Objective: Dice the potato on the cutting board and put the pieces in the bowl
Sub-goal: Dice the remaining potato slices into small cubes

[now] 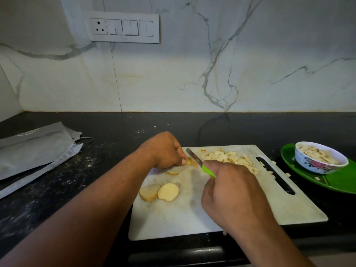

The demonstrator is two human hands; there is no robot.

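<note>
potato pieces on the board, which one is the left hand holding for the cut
The small skin-on potato piece at the board's far edge, pinched by the left hand beside the knife blade. The two big slices lie untouched nearer the person.

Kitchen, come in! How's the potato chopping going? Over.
Left hand pinning a potato piece; right hand gripping the knife. Two slices uncut, diced pile on the board, bowl part filled. Nothing blocking.

Potato piece (189,161) sat at far-left of white cutting board (192,212); two slices (159,192) lay nearer; diced heap (229,158) far side; floral bowl (321,160) held dice.
</note>
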